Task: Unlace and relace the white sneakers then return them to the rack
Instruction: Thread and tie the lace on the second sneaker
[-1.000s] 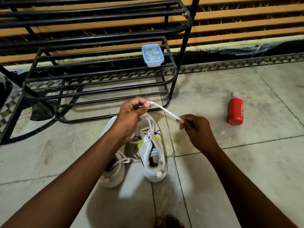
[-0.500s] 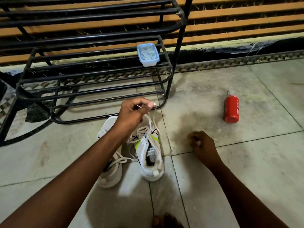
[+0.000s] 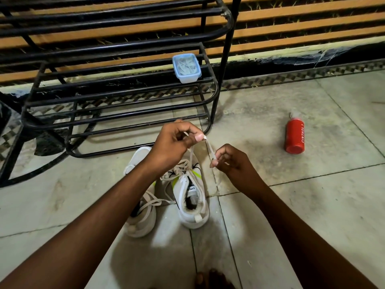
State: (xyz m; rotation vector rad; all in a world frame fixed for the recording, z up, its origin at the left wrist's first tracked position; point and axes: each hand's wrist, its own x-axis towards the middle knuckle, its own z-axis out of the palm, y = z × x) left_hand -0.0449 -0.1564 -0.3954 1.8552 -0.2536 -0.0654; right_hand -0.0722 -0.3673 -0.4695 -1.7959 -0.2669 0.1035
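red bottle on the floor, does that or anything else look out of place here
Yes. The red bottle lies on its side on the tiled floor, right of the shoe rack. A small lidded plastic container sits on a rack shelf meant for shoes. Nothing looks spilled.

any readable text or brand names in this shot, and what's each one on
"CINTHOL" reads along the side of the red cylindrical bottle lying on the tiled floor.
A small black label on the tongue of the right white sneaker is too blurred to read.
No other text is visible.

Two bare forearms, sleeveless to the frame edge (pale, longish thumbnails)
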